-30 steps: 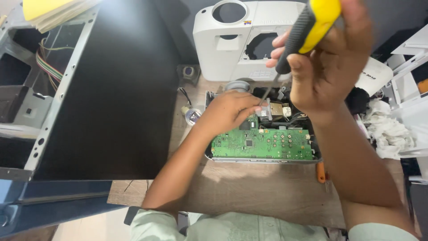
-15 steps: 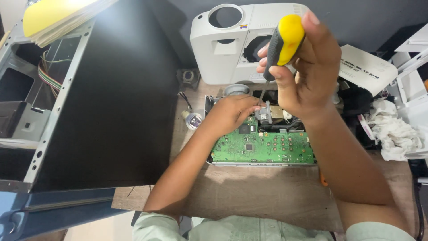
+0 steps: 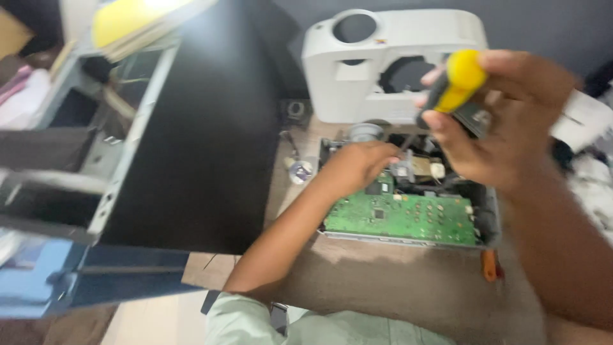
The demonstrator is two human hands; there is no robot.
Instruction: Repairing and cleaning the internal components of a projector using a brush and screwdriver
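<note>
An opened device with a green circuit board (image 3: 402, 217) lies on the wooden table (image 3: 396, 294) in front of me. My left hand (image 3: 357, 167) rests on the board's upper left part, fingers curled over small components there. My right hand (image 3: 498, 121) is raised above the device and grips a screwdriver with a yellow and black handle (image 3: 453, 86); its shaft slants down to the left toward the spot by my left fingers. The view is blurred by motion.
The device's white plastic cover (image 3: 389, 61) with a round hole stands behind it. A large black computer case (image 3: 191, 134) with a grey metal frame fills the left. A small round part (image 3: 300, 171) and an orange tool handle (image 3: 489, 265) lie on the table. White cloth sits at far right.
My right hand with the screwdriver has come lower and nearer the device. The left hand has stayed on the board. The view has shifted and blurred.
</note>
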